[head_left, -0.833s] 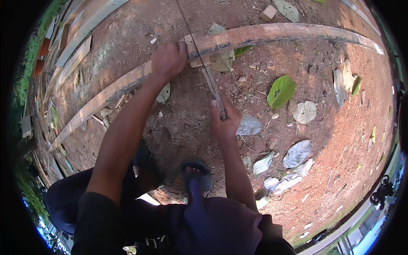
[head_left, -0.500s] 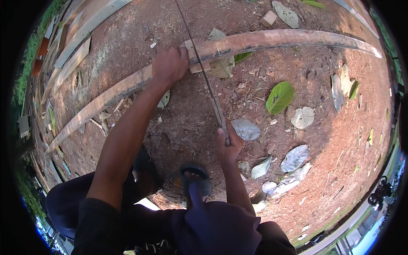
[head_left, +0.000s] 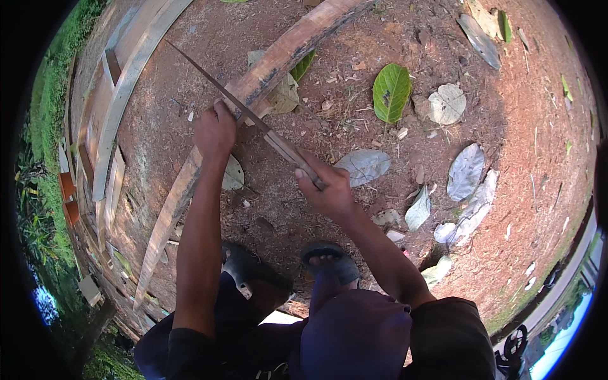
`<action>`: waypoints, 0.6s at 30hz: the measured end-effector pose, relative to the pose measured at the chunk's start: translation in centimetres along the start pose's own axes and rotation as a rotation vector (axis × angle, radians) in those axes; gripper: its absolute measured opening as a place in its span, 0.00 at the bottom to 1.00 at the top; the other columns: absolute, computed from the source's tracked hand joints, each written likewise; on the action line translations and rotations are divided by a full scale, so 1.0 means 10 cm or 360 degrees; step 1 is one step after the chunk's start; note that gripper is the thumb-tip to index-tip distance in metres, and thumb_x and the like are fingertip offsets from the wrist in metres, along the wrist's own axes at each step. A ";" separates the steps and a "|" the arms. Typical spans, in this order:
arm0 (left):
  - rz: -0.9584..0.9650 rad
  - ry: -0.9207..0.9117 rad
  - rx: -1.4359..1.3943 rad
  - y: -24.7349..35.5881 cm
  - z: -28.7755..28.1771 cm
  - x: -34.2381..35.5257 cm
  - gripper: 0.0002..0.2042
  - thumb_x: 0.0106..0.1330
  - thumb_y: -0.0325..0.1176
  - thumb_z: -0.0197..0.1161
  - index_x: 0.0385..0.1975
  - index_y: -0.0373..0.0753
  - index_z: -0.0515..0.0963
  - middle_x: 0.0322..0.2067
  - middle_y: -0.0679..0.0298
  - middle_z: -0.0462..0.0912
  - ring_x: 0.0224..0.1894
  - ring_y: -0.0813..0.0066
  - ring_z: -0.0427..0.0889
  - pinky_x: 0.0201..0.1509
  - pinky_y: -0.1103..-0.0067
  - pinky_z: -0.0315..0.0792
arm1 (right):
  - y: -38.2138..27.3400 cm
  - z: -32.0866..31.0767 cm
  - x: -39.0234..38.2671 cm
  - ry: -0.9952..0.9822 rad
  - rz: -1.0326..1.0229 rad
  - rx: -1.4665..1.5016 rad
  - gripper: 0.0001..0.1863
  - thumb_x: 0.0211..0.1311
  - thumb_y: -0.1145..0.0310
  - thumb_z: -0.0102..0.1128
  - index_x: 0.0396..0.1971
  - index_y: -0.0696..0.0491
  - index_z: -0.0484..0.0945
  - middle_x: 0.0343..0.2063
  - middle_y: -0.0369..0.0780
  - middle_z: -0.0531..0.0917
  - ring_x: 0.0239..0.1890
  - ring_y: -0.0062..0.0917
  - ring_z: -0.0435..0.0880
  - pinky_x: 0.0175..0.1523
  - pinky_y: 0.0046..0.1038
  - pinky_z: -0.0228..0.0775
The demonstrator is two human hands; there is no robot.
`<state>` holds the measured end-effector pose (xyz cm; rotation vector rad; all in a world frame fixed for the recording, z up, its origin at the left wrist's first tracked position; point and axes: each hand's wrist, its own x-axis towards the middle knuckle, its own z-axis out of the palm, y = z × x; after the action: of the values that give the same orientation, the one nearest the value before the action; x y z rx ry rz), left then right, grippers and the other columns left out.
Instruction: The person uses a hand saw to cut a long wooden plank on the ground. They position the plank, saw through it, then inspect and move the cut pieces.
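Observation:
A long wooden plank [head_left: 285,56] runs slantwise over the ground in front of me, on edge or nearly so. My left hand [head_left: 215,131] is closed over it, thumb close to the blade. Just right of that hand, a handsaw [head_left: 201,71] with a narrow dark blade crosses the plank, its tip pointing far left. My right hand [head_left: 328,189] is wrapped around the saw's wooden handle. The blade's teeth cannot be made out. A short wood piece shows under the plank by the crossing, partly hidden.
Boards [head_left: 120,114] lie stacked at the left. Dry leaves [head_left: 364,167] and a green leaf [head_left: 391,93] are scattered over the reddish soil. My sandalled foot [head_left: 329,258] stands near the saw handle. A motorbike [head_left: 512,351] is at the far right edge.
The view has turned, so the plank now slants more steeply. The saw's tip has swung left in the picture. Both hands keep their grips.

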<state>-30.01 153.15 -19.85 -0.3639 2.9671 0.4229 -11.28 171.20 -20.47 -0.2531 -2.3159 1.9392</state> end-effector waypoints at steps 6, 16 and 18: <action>-0.0054 0.0081 0.0086 -0.14 0.05 0.06 0.28 0.73 0.52 0.43 0.43 0.33 0.84 0.40 0.34 0.83 0.48 0.36 0.82 0.56 0.53 0.72 | 0.00 -0.18 -0.19 -0.0032 -0.0046 -0.0094 0.23 0.62 0.68 0.68 0.56 0.60 0.79 0.33 0.50 0.87 0.31 0.31 0.89 0.37 0.30 0.80; 0.0063 0.0093 -0.0015 -0.02 -0.02 0.03 0.28 0.73 0.50 0.43 0.33 0.30 0.83 0.34 0.35 0.83 0.42 0.32 0.81 0.51 0.50 0.72 | -0.47 0.14 0.25 0.0061 -0.0090 -0.0215 0.19 0.66 0.70 0.63 0.55 0.60 0.79 0.22 0.44 0.84 0.19 0.21 0.80 0.26 0.26 0.72; 0.0181 0.0016 0.0071 0.03 -0.11 0.08 0.27 0.74 0.49 0.43 0.38 0.31 0.83 0.36 0.36 0.83 0.43 0.35 0.83 0.50 0.52 0.75 | -0.47 0.32 0.61 0.0072 -0.0181 -0.0186 0.18 0.66 0.72 0.62 0.54 0.60 0.80 0.21 0.41 0.82 0.19 0.17 0.76 0.26 0.24 0.69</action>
<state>-30.94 152.91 -18.88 -0.1941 3.0115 0.3669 -18.16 168.55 -16.55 -0.1693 -2.3625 1.7319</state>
